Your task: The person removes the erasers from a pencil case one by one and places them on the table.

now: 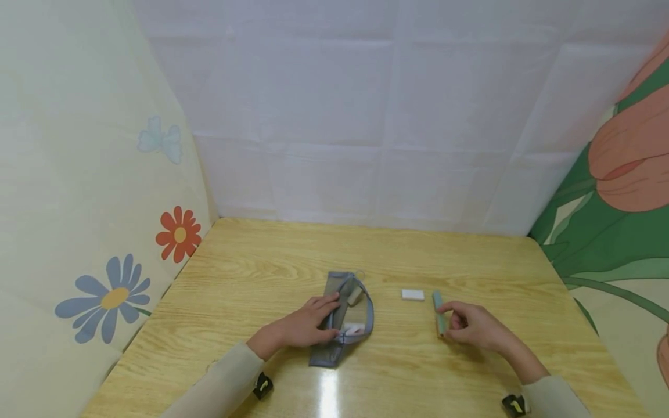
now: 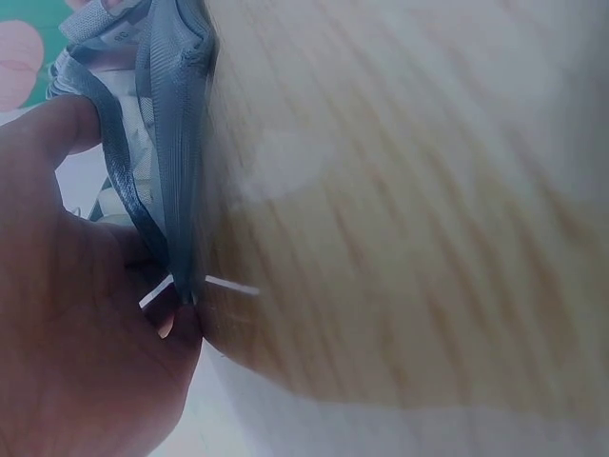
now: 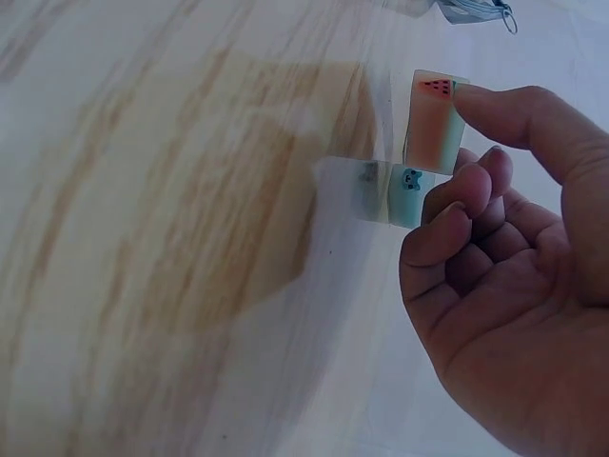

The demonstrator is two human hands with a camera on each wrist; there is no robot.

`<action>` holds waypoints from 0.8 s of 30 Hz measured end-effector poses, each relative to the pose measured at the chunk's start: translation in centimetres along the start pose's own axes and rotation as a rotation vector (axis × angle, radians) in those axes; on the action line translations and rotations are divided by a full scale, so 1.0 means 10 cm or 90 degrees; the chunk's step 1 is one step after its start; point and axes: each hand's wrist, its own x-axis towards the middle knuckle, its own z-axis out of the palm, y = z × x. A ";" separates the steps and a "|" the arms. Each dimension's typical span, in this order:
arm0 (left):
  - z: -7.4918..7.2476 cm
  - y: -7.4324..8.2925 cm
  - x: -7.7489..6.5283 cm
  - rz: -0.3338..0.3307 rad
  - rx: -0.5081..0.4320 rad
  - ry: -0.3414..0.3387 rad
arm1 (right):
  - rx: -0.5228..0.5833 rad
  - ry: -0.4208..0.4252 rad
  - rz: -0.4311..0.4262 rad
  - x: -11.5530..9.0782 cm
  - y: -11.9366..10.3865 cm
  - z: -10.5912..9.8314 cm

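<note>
A grey mesh pencil case (image 1: 369, 310) with its zipper undone lies on the table, a whitish block and small white pieces inside it. My left hand (image 1: 308, 322) holds its left side, thumb near the front end and fingers over the mesh. In the left wrist view the thumb bears on the blue-grey zipper edge (image 2: 179, 143). My right hand (image 1: 473, 326) pinches a small block with a watermelon picture (image 3: 436, 133), pinkish fading to green, at the near end of a green strip. Beyond it sits a pale green block with a blue animal face (image 3: 407, 190).
A white eraser-like block (image 1: 413, 295) lies between the case and my right hand. The wooden table (image 1: 251, 255) ends at a white cloth backdrop (image 1: 324, 145), with flower-printed cloths on both sides. A black wrist device (image 1: 263, 386) shows by the left sleeve.
</note>
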 end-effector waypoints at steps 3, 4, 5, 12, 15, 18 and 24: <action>0.00 0.00 0.00 -0.001 0.003 0.001 | 0.001 0.000 -0.003 0.00 0.01 0.00; 0.00 0.00 0.00 -0.002 0.004 0.001 | 0.001 0.000 -0.004 0.00 0.01 0.00; 0.00 0.00 0.00 -0.002 0.006 0.002 | 0.002 0.000 -0.004 0.00 0.01 0.01; 0.00 0.01 0.00 0.002 0.004 0.004 | 0.002 -0.003 0.000 -0.01 0.00 0.00; 0.00 0.01 0.00 0.001 0.005 0.005 | 0.001 -0.005 0.001 -0.01 -0.01 0.00; 0.00 0.01 0.00 0.000 0.003 0.005 | -0.001 -0.006 0.005 -0.02 -0.01 0.00; -0.01 0.02 0.00 -0.005 0.002 0.000 | -0.003 -0.011 0.025 -0.02 -0.01 0.01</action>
